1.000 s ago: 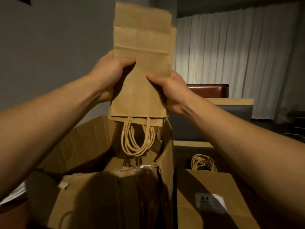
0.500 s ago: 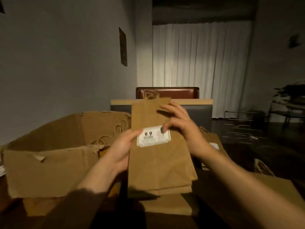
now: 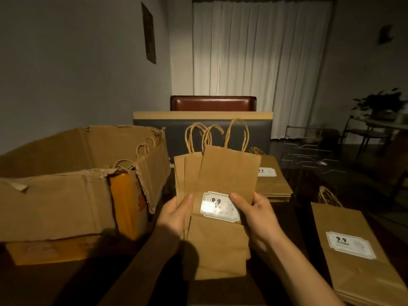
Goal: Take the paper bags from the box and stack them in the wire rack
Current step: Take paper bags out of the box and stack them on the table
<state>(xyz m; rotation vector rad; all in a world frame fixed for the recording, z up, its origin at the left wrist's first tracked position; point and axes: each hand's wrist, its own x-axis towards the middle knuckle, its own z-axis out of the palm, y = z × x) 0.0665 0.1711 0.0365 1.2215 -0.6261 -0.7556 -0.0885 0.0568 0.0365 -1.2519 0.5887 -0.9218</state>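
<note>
Kraft-paper bags point(image 3: 220, 195), a fanned bundle of several, held upright in front of the chest, twisted-paper handles up. Left hand point(image 3: 174, 214) grips the bundle's left edge, thumb on the front face, fingers hidden behind. Right hand point(image 3: 254, 212) grips the right edge the same way, thumb lying across the corner of the white label point(image 3: 219, 207) on the front bag. Both forearms reach in from below, converging on the bundle; the left one is in shadow.

Box point(image 3: 72, 180), torn cardboard, sits on the dark counter point(image 3: 44, 281) to the left, more handles poking above its rim. Flat stack point(image 3: 270, 184) of labelled bags lies behind the bundle. Second stack point(image 3: 357, 257) lies at right, near the counter edge. Wire rack point(image 3: 309, 151) stands beyond, well apart from both hands; what it holds cannot be made out.
</note>
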